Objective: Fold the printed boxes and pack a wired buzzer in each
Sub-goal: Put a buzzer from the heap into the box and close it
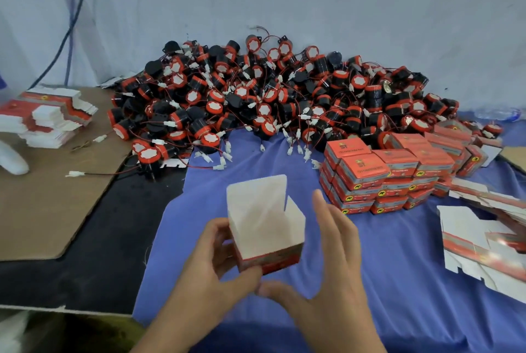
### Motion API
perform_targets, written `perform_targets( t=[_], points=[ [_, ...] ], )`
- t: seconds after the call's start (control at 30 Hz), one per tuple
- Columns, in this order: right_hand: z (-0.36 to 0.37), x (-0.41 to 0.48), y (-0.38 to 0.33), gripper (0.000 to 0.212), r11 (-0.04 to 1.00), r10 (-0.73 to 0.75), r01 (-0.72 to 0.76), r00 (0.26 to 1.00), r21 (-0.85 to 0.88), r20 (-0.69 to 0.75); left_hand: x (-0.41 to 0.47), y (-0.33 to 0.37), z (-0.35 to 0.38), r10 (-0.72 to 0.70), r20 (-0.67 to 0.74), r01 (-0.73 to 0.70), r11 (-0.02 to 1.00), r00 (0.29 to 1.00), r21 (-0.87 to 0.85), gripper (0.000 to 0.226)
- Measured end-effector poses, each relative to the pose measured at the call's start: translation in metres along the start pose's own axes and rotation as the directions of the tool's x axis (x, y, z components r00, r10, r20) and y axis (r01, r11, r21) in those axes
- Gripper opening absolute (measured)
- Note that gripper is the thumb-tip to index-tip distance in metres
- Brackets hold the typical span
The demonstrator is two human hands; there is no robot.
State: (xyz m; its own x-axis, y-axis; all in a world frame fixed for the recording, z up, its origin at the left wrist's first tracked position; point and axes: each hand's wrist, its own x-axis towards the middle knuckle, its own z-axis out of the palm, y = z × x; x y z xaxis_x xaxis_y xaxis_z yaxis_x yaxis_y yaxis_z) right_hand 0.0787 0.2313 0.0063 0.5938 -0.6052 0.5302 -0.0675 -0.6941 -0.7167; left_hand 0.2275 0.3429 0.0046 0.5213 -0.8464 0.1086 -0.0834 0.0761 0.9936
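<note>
An opened red printed box (264,227) with a white inside stands upright in the lower middle, its lid flap raised at the back. My left hand (210,273) grips its left side and lower front corner. My right hand (330,261) is beside the box on the right, fingers spread, thumb near the box's lower front edge, holding nothing. Nothing lies inside the box. A large heap of red-and-black wired buzzers (270,96) with white plugs lies behind it.
Closed packed boxes (398,176) are stacked at the right. Flat unfolded boxes (484,244) lie at the far right, and another pile of flat boxes (48,116) sits on brown cardboard (42,210) at the left. A blue cloth (398,281) covers the table.
</note>
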Motion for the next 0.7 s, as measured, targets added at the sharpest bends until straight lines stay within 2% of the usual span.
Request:
perform_targets(
  t=[0.03, 0.07, 0.1, 0.17, 0.23, 0.33, 0.37, 0.4, 0.43, 0.47, 0.5, 0.57, 0.63, 0.7],
  points=[
    [0.003, 0.003, 0.009, 0.110, 0.971, 0.125, -0.120, 0.992, 0.207, -0.010, 0.004, -0.003, 0.000, -0.008, -0.021, 0.008, 1.000, 1.000, 0.025, 0.059],
    [0.007, 0.008, 0.019, 0.100, 0.929, 0.204, -0.206, 0.978, 0.309, 0.038, 0.010, -0.021, 0.002, -0.013, -0.031, 0.015, 0.999, 0.999, 0.046, 0.061],
    [0.012, 0.010, 0.032, 0.086, 0.899, 0.261, -0.277, 0.961, 0.339, 0.092, 0.020, -0.032, -0.005, -0.007, -0.044, 0.011, 0.996, 0.999, 0.090, 0.063],
    [0.025, 0.014, 0.052, 0.066, 0.901, 0.334, -0.356, 0.934, 0.246, 0.127, 0.042, -0.046, -0.017, -0.036, -0.061, 0.054, 0.946, 0.998, 0.320, 0.063],
    [0.033, 0.014, 0.063, 0.059, 0.897, 0.377, -0.399, 0.916, 0.190, 0.140, 0.042, -0.062, -0.016, -0.105, -0.064, 0.123, 0.818, 0.992, 0.562, 0.062],
    [0.031, 0.014, 0.074, 0.060, 0.860, 0.399, -0.453, 0.884, 0.234, 0.244, 0.057, -0.072, -0.024, -0.287, -0.040, 0.246, 0.731, 0.957, 0.636, 0.045],
    [0.027, 0.016, 0.078, 0.065, 0.841, 0.402, -0.481, 0.862, 0.246, 0.309, 0.062, -0.069, -0.028, -0.387, -0.002, 0.307, 0.728, 0.922, 0.613, 0.046],
    [0.019, 0.018, 0.083, 0.071, 0.804, 0.413, -0.527, 0.828, 0.276, 0.378, 0.066, -0.068, -0.032, -0.441, 0.037, 0.349, 0.757, 0.897, 0.552, 0.059],
    [0.010, 0.022, 0.088, 0.073, 0.763, 0.428, -0.571, 0.798, 0.304, 0.424, 0.067, -0.066, -0.039, -0.446, 0.055, 0.374, 0.806, 0.893, 0.459, 0.076],
    [0.002, 0.027, 0.094, 0.067, 0.719, 0.431, -0.600, 0.781, 0.351, 0.452, 0.067, -0.061, -0.046, -0.414, 0.030, 0.377, 0.855, 0.910, 0.357, 0.082],
    [-0.005, 0.038, 0.096, 0.056, 0.671, 0.434, -0.620, 0.773, 0.407, 0.462, 0.067, -0.055, -0.052, -0.345, -0.025, 0.339, 0.906, 0.938, 0.253, 0.078],
    [-0.005, 0.069, 0.100, 0.046, 0.533, 0.437, -0.662, 0.749, 0.527, 0.498, 0.081, -0.039, -0.057, -0.226, -0.149, 0.244, 0.963, 0.963, 0.114, 0.051],
    [0.013, 0.114, 0.111, 0.063, 0.378, 0.470, -0.705, 0.705, 0.600, 0.531, 0.118, -0.032, -0.052, -0.149, -0.173, 0.168, 0.981, 0.974, 0.101, 0.028],
    [0.049, 0.167, 0.123, 0.063, 0.353, 0.544, -0.706, 0.689, 0.614, 0.479, 0.171, -0.028, -0.039, -0.100, -0.153, 0.116, 0.988, 0.983, 0.100, 0.025]
  ],
)
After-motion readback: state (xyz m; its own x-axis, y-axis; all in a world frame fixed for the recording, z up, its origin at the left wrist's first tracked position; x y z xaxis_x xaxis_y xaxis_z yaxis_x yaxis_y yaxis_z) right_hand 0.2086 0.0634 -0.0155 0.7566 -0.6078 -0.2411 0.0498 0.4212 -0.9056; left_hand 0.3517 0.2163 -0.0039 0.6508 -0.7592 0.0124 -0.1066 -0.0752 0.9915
